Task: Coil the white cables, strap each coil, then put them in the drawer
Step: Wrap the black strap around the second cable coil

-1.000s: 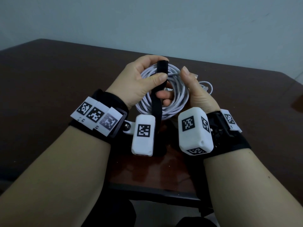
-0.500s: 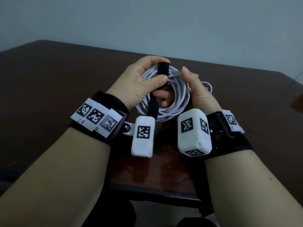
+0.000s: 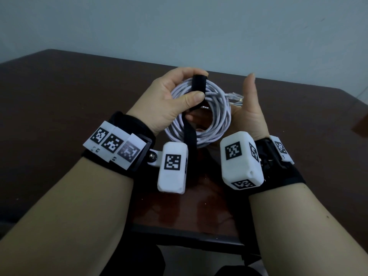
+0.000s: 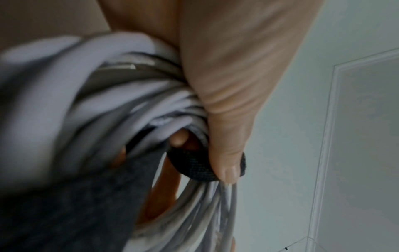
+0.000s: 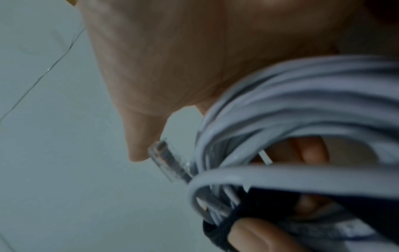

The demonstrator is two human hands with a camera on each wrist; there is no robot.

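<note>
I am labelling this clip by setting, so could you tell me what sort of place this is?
Probably an office or study, though little shows. A person sits at a dark brown wooden desk against a plain pale wall, strapping a coiled white network cable.

white cable coil (image 3: 207, 114): round, many loops, upright between both palms | black strap (image 3: 198, 86): wrapped over top, pinched under left thumb, tail hanging | clear plug (image 3: 236, 96): beside right thumb

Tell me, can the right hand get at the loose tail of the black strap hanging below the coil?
Probably yes. The right hand only cradles the coil, thumb raised, and the strap tail hangs free just beside it; the left hand pins only the top.
</note>
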